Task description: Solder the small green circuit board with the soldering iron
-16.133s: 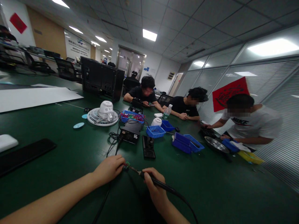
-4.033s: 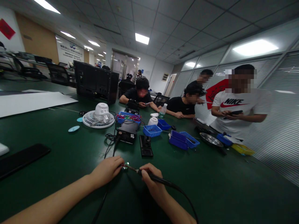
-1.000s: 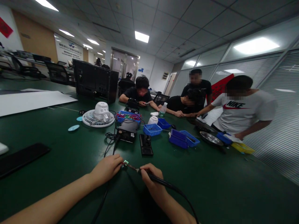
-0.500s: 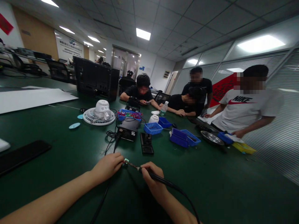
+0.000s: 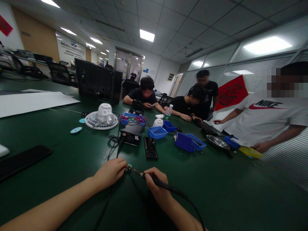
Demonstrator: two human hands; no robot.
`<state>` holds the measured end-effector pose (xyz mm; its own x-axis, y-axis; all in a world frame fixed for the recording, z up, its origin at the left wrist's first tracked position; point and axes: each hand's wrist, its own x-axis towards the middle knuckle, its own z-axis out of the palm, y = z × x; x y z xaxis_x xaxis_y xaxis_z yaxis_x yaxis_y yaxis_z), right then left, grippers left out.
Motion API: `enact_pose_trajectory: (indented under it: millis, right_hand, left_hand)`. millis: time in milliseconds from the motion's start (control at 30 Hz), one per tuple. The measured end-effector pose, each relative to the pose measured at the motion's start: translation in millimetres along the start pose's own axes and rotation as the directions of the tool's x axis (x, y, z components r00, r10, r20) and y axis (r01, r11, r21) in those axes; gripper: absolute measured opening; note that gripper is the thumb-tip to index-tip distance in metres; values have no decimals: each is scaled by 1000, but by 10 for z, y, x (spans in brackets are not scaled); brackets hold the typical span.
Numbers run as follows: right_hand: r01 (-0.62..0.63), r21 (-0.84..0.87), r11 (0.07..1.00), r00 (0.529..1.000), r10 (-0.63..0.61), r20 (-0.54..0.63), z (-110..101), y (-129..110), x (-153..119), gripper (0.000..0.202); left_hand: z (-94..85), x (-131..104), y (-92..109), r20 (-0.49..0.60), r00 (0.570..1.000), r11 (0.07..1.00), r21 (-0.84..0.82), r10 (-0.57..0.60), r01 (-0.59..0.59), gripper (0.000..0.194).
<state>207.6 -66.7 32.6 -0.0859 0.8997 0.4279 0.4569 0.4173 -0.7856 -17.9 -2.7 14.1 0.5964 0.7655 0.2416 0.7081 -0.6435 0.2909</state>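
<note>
My left hand [image 5: 112,171] is closed in a pinch, with a thin red wire [image 5: 127,166] at its fingertips. Right beside those fingertips is a small green circuit board [image 5: 130,166], partly hidden and too small to make out in detail. My right hand [image 5: 157,184] grips a soldering iron [image 5: 154,180] like a pen. The iron's thin tip points left and meets the board area; whether it touches the wire or the board I cannot tell. From the iron a thick black cable runs down past my right forearm.
A black soldering station [image 5: 131,133] and a black iron stand [image 5: 150,149] sit ahead. Beyond are a white fan [image 5: 102,120], blue trays [image 5: 157,132], a bottle [image 5: 168,112] and a metal pan [image 5: 218,142]. A black phone-like slab [image 5: 24,160] lies left. Several people are around the table.
My hands, the iron and the board stay almost in place. The person in the white shirt has shifted to the right and closer.
</note>
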Motion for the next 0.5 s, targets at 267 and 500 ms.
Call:
enact_pose_trajectory:
  millis: [267,500]
  right_hand:
    - [38,-17,999,999,-39,-35,4,17,5,15]
    - [46,-12,999,998,-47,-46,0,21,2,14]
  left_hand:
    - [3,1,-13,15,1000,1000,9,3,-3,19]
    - [3,5,-11,4,1000,1000,13,17,-17,19]
